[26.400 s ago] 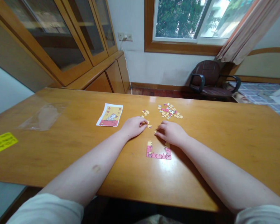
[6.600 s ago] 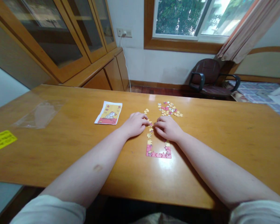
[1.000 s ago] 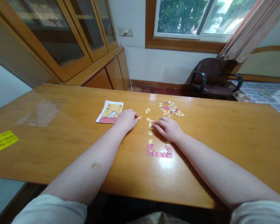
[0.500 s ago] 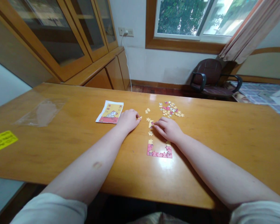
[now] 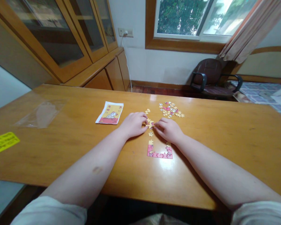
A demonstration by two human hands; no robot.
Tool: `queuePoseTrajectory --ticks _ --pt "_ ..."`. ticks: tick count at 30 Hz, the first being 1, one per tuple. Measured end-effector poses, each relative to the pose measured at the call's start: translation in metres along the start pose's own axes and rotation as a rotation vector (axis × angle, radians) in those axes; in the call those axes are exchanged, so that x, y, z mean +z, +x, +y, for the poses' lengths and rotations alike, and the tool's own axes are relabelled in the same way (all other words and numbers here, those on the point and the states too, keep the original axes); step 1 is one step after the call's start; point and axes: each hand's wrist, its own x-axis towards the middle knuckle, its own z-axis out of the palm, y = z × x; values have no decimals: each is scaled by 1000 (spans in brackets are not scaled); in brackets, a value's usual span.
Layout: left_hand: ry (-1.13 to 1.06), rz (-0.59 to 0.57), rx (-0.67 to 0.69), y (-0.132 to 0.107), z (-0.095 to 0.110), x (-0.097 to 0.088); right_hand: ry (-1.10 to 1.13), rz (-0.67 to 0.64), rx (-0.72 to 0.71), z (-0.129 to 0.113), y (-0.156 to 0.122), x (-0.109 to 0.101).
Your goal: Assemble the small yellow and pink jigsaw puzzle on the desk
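My left hand [image 5: 133, 124] and my right hand [image 5: 169, 129] rest on the wooden table [image 5: 61, 147], fingertips meeting over a small cluster of yellow puzzle pieces [image 5: 150, 123]. Both hands have curled fingers pinching at those pieces. Just below them lies a single loose piece [image 5: 150, 134]. Nearer to me sits the partly joined pink and yellow puzzle border [image 5: 159, 152], shaped like a U. A heap of loose pieces [image 5: 170, 110] lies beyond my right hand. One separate yellow piece [image 5: 147, 111] sits above my left hand.
A printed reference picture [image 5: 110, 113] lies left of my left hand. A clear plastic bag [image 5: 41, 113] and a yellow label [image 5: 3, 142] are at the far left. A wooden cabinet [image 5: 61, 40], a window and a dark armchair [image 5: 213, 79] stand behind the table.
My left hand has moved right from beside the reference picture to meet my right hand at the yellow pieces. My right hand has stayed in place.
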Motion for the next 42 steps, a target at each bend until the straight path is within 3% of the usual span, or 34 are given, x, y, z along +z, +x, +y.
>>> queuePoseTrajectory --ticks 20,27,31,42 --pt "14 -6 90 1 11 5 -11 -83 2 -1 1 0" --pt "2 27 29 3 -4 8 -24 -85 13 -1 -1 0" --pt "11 -20 -3 5 -13 17 -44 -117 5 -2 0 -1" --pt "-33 -25 12 6 -10 21 -94 -183 16 -5 0 -5"
